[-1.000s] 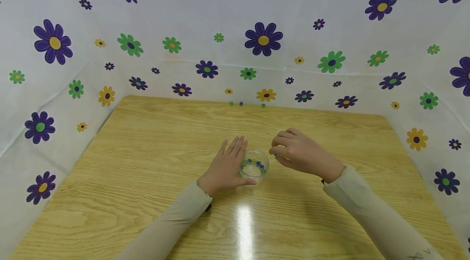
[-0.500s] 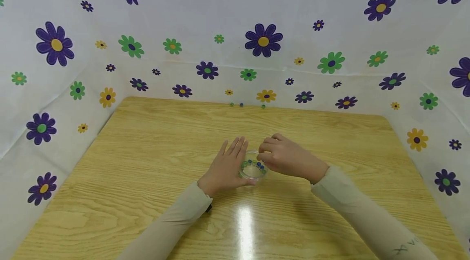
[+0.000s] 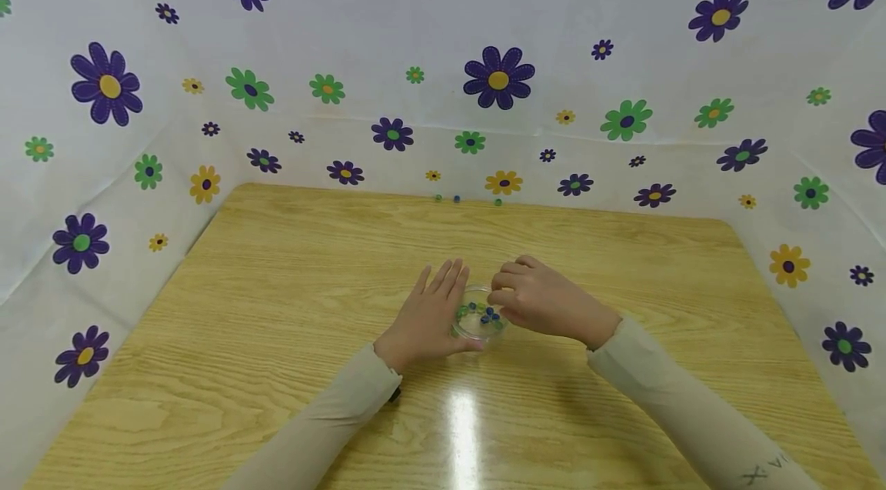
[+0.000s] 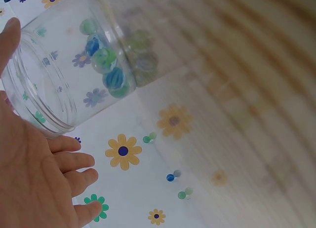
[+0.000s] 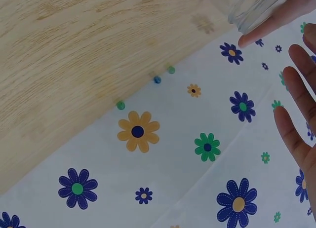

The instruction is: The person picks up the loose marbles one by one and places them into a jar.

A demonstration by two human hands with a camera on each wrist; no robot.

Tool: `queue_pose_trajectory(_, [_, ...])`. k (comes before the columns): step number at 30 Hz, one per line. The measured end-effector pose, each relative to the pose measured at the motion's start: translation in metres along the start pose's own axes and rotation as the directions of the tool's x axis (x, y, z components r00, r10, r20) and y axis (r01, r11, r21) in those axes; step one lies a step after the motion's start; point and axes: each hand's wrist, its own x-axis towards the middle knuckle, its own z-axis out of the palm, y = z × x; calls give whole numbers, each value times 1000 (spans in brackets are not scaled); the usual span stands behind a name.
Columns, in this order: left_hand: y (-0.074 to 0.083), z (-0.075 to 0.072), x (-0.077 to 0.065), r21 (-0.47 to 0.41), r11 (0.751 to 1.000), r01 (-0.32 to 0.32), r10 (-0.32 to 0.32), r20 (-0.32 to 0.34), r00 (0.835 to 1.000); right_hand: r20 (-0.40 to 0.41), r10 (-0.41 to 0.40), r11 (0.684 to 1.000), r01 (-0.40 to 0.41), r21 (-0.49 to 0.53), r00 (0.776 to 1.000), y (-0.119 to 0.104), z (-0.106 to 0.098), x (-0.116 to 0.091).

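Note:
A clear jar (image 3: 477,336) with a threaded neck stands upright on the table, and several green and blue marbles (image 4: 104,60) lie at its bottom. Along its left side rests my left hand (image 3: 425,321), fingers straight and pointing forward, thumb stretched along the near side. My right hand (image 3: 543,298) hovers at the right of the rim, fingers bent downward in the head view. Between its loosely curved fingers (image 5: 295,85) no marble shows in the right wrist view. The head view hides its fingertips partly.
At the far edge of the wooden table (image 3: 311,244), against a flowered cloth (image 3: 415,105), lie a green marble (image 3: 438,198), a blue marble (image 3: 457,199) and another green marble (image 3: 498,202). Cloth also hangs at both sides.
My right hand has moved left to the jar's rim and let go of a blue marble, which now lies among the others inside. The left hand has stayed in place.

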Motion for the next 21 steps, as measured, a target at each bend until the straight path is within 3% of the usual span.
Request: queue_pose_trajectory(21, [1, 1, 1, 17, 1000, 0, 0, -20, 1000, -77, 92, 995, -94, -16, 993, 30, -11, -13])
